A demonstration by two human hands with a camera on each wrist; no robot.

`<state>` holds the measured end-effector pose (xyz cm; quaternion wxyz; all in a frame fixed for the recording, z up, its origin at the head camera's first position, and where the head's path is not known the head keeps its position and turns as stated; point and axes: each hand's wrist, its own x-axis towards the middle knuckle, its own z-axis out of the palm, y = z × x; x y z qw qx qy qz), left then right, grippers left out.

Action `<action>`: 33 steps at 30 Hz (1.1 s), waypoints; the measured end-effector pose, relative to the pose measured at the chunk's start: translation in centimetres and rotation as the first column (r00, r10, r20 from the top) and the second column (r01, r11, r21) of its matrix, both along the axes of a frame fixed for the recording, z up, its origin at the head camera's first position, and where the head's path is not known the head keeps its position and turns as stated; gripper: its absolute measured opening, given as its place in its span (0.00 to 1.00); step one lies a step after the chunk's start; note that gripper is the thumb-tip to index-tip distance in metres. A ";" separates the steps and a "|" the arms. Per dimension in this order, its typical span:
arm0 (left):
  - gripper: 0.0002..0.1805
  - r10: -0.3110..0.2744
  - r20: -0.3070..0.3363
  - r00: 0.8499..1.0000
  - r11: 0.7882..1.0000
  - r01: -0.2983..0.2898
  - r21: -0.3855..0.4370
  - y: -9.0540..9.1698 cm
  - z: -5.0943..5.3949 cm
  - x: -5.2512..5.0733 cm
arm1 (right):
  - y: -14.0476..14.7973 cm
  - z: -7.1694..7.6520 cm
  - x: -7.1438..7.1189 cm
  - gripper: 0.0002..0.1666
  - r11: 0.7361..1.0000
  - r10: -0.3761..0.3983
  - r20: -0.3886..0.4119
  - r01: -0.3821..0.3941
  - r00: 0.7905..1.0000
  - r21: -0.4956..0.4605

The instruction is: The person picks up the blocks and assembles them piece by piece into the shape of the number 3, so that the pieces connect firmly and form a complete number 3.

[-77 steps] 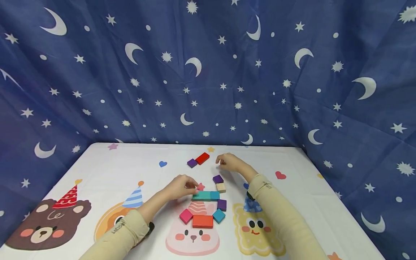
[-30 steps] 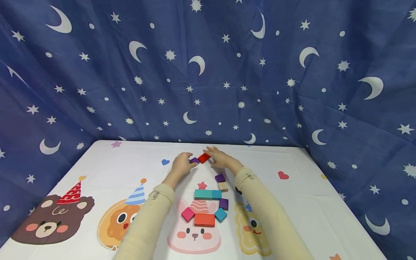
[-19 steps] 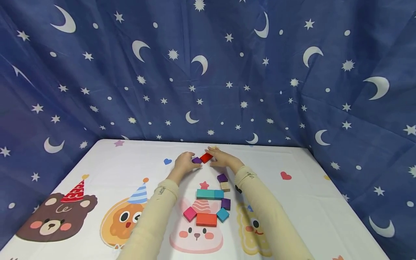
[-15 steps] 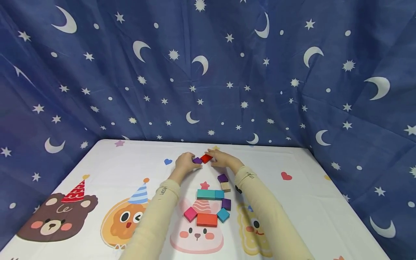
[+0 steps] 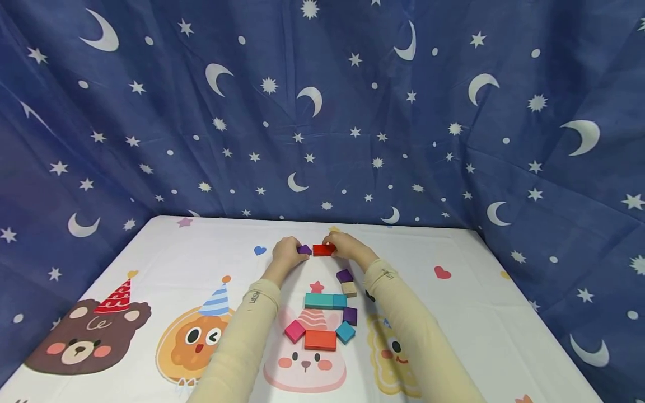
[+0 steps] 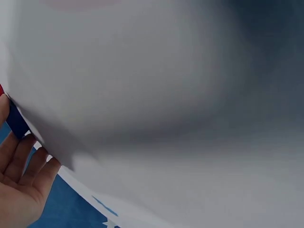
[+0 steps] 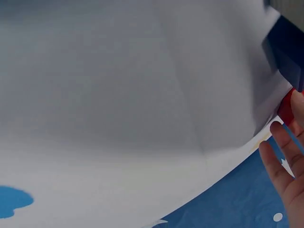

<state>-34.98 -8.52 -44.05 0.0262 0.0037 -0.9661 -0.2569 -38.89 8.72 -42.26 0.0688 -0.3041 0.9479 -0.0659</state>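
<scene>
At the back of the table, my left hand (image 5: 285,252) pinches a small purple block (image 5: 304,249) between thumb and fingers. Just right of it, my right hand (image 5: 347,246) grips the right end of a red oblong block (image 5: 322,250), which lies straight across. A narrow gap parts the two blocks. The left wrist view shows the hand (image 6: 21,180) with a dark purple block (image 6: 17,122) at its fingertips. In the right wrist view, fingers of the hand (image 7: 287,156) hold the red block (image 7: 286,108), partly cut off by the frame.
Nearer me lie a purple block (image 5: 345,275), a plain wood block (image 5: 349,289), a teal oblong (image 5: 318,301), a blue block (image 5: 340,301), another purple block (image 5: 350,316), a blue tilted block (image 5: 345,332), an orange-red oblong (image 5: 320,340) and a pink block (image 5: 294,331). A starry curtain (image 5: 322,112) hangs behind.
Both hands have reached to the back blocks. The red block has turned from slanted to straight across, and a gap has opened between it and the purple block. The nearer blocks keep their arrangement.
</scene>
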 end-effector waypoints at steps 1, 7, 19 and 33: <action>0.20 0.006 -0.001 1.000 1.000 -0.006 0.005 0.0 0.0 0.0 | 0.1 0.0 0.1 0.20 1.000 -0.003 0.005 0.003 1.000 0.005; 0.21 0.011 0.024 1.000 0.997 -0.013 0.074 0.0 0.6 0.1 | 0.4 0.3 0.6 0.18 0.998 -0.057 -0.001 0.057 0.998 -0.017; 0.20 -0.048 0.077 0.996 0.993 0.040 0.107 -0.8 1.5 0.6 | 1.3 0.4 1.9 0.18 0.992 -0.085 -0.016 0.083 0.996 -0.096; 0.20 -0.137 -0.075 0.988 0.987 0.143 0.076 -1.9 1.9 1.8 | 1.9 1.1 4.1 0.21 0.979 -0.080 -0.077 0.064 0.994 -0.196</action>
